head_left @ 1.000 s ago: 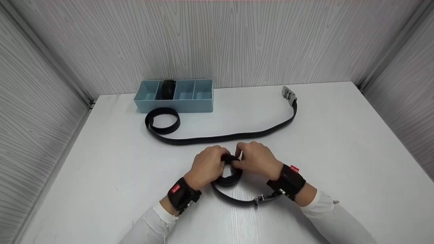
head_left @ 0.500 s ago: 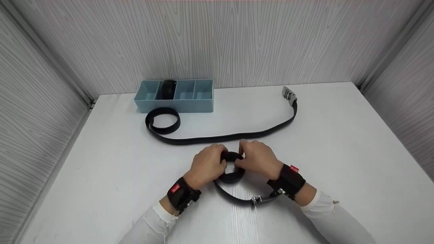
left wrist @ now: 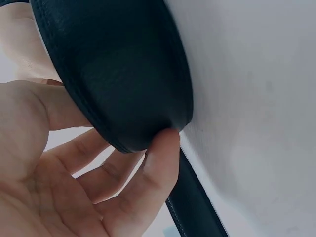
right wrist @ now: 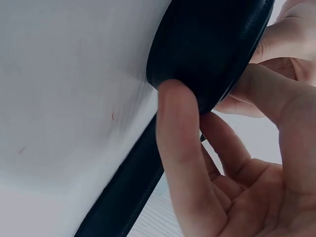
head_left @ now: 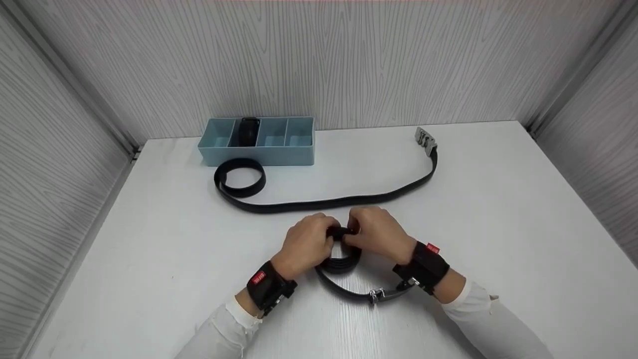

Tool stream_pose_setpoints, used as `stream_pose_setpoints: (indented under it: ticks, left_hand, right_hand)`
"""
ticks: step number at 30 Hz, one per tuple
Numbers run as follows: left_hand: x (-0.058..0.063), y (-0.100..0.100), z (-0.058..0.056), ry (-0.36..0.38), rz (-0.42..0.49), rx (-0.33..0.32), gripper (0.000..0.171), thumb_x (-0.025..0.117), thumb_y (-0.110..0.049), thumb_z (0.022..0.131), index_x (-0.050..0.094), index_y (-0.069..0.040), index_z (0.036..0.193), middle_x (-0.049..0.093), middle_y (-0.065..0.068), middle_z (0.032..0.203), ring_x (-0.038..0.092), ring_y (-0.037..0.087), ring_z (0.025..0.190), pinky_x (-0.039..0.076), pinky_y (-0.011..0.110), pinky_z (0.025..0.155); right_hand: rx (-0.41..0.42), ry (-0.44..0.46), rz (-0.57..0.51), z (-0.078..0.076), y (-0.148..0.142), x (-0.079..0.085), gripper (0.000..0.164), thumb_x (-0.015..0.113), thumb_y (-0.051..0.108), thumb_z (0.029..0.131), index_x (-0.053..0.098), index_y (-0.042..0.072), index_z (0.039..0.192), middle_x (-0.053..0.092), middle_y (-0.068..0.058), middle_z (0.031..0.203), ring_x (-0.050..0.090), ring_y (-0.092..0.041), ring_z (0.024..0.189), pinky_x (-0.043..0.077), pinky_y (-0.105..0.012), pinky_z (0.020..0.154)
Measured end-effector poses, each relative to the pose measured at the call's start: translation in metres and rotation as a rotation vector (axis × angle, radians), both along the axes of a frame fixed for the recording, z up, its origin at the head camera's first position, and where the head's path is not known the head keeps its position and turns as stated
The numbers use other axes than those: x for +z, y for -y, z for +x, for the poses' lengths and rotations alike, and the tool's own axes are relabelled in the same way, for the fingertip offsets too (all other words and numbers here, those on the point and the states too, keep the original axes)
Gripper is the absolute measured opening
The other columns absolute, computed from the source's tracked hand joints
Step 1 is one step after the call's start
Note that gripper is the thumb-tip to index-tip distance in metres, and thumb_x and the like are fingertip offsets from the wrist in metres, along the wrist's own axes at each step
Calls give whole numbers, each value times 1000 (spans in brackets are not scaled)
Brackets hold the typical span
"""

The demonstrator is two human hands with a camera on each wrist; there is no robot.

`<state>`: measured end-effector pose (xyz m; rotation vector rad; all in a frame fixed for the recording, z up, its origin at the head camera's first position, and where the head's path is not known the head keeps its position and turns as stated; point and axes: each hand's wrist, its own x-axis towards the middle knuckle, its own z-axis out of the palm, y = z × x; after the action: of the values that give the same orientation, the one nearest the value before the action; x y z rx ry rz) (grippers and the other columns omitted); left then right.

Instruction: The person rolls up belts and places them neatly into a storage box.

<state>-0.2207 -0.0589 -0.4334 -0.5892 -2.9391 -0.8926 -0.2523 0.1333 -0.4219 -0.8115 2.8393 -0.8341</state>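
Observation:
A black leather belt point(head_left: 339, 266) is rolled into a coil on the white table, its loose end curving toward a silver buckle point(head_left: 376, 295) by the right wrist. The left hand point(head_left: 307, 245) grips the coil's left side, thumb inside the ring and fingers outside. From the right, the right hand point(head_left: 377, 234) pinches the coil's far right part the same way. Both wrist views show the coil's smooth outer face point(left wrist: 118, 74) with fingertips pressed on it. A second black belt point(head_left: 319, 204) lies beyond the hands, partly coiled at its left, with a silver plate buckle point(head_left: 425, 141) at its right end.
Against the back wall stands a blue divided box point(head_left: 284, 156) with several compartments. A rolled black belt point(head_left: 247, 132) sits in its second compartment from the left. Grey wood-patterned panels point(head_left: 369, 65) enclose the table at the back and sides.
The coil shifted slightly right and away, then a little back toward the person, with both hands staying on it. The silver buckle moved slightly left. The second belt and the box stayed put.

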Motion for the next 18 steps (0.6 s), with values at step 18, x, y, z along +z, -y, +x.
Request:
stream_pose_setpoints:
  ticks: [18]
  left_hand:
    - [-2,0,-3,68,-10,27,13,71,-5,90,70,-8,102,67,5,98,65,23,93,54,45,76]
  right_hand:
    - [-49,61,40,0,-1,1,21,81,17,79,62,10,78,60,3,69,57,-14,63,47,-32,58]
